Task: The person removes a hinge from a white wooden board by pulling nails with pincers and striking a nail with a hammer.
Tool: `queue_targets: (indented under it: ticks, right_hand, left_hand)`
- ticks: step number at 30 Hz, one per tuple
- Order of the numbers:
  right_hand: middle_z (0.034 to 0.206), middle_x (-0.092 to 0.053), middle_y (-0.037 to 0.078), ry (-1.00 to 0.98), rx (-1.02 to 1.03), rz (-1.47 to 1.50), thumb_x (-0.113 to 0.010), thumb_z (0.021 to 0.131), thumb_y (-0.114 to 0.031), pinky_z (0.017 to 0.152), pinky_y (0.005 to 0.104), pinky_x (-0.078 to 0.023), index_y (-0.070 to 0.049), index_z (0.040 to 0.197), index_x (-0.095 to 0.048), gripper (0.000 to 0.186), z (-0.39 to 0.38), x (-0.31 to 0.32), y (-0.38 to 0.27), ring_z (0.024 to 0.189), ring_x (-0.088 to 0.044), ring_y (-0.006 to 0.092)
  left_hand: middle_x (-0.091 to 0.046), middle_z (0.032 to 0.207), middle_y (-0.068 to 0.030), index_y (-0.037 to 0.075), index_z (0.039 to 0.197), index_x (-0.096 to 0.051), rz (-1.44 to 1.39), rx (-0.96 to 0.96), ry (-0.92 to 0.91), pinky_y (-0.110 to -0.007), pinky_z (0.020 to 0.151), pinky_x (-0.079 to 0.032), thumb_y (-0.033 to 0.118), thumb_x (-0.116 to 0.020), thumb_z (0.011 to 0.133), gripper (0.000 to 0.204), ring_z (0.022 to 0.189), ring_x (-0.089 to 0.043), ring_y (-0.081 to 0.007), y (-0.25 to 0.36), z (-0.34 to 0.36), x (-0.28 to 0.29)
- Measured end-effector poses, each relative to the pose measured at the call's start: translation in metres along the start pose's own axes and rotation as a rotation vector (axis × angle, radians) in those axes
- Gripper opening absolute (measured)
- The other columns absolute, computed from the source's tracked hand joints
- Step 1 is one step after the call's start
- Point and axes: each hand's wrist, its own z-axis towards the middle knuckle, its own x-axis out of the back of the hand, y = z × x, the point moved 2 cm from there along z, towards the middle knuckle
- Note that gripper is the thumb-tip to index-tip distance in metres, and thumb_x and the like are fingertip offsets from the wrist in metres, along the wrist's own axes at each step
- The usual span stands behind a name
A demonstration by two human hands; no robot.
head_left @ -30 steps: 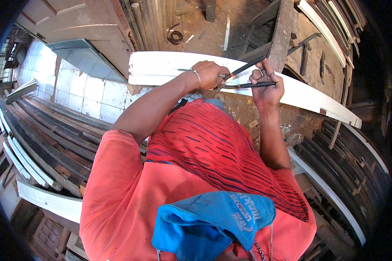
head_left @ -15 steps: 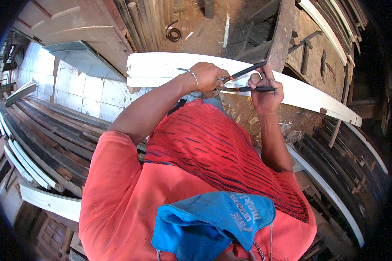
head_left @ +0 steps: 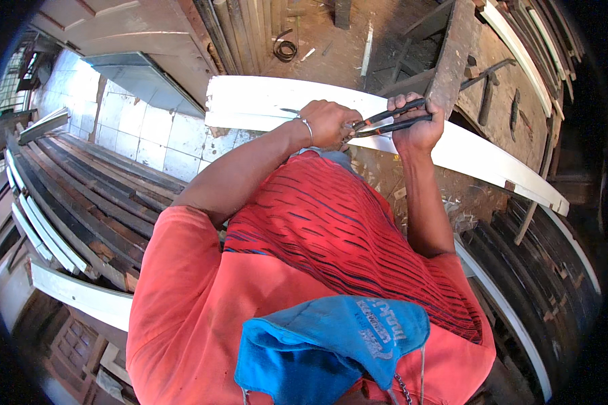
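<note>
My right hand (head_left: 420, 131) is wrapped round the black handles of a pair of pliers (head_left: 377, 120). The jaws point left and meet the fingers of my left hand (head_left: 328, 123), which are closed in a pinch; whatever they hold is hidden. Both hands are over the near edge of a long white board (head_left: 250, 94) that lies crosswise in front of me. A thin dark pointed piece (head_left: 289, 110) shows on the board beside my left wrist, partly covered by the hand.
A wooden workbench (head_left: 493, 61) with several hand tools stands at the far right. Long planks (head_left: 81, 196) are stacked at the left, and more dark timber (head_left: 527, 250) lies at the right. A panelled door (head_left: 132, 27) leans at the far left, near a black coil (head_left: 285, 50) on the floor.
My right hand has squeezed the spread handles closer together, its fingers now wrapped round both. My left hand stays at the jaws. The whole view has shifted slightly.
</note>
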Motion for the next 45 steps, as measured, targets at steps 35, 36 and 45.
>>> queue_targets:
  ticks: [35,36,45]
  right_hand:
    - [0.105,-0.070,0.021,-0.423,-0.572,-1.939,-0.070,0.091,-0.014,0.086,0.0399,-0.052,-0.001,0.124,-0.065,0.036,-0.110,-0.052,-0.068,0.095,-0.067,0.0356]
    - [0.109,-0.070,0.024,-0.379,-0.524,-2.045,-0.069,0.089,-0.013,0.086,0.0435,-0.053,-0.002,0.123,-0.066,0.036,-0.117,-0.067,-0.066,0.101,-0.066,0.0423]
    - [0.117,-0.068,0.007,-0.491,-0.184,-2.700,-0.070,0.082,-0.011,0.101,0.0519,-0.040,-0.009,0.121,-0.068,0.039,-0.124,-0.147,-0.011,0.121,-0.056,0.0288]
  left_hand:
    - [-0.075,0.096,-0.0099,0.009,0.102,-0.075,-0.305,0.042,0.592,-0.033,0.073,-0.057,0.014,-0.076,0.090,0.013,0.084,-0.073,-0.0235,-0.039,-0.129,0.035]
    - [-0.074,0.091,-0.0093,0.008,0.104,-0.073,-0.324,0.091,0.699,-0.033,0.072,-0.057,0.012,-0.076,0.088,0.017,0.080,-0.073,-0.0241,-0.059,-0.143,0.048]
    - [-0.068,0.099,-0.0083,0.002,0.117,-0.071,-0.310,0.580,0.949,-0.029,0.076,-0.048,0.034,-0.077,0.090,0.042,0.088,-0.061,-0.0153,-0.241,-0.185,0.075]
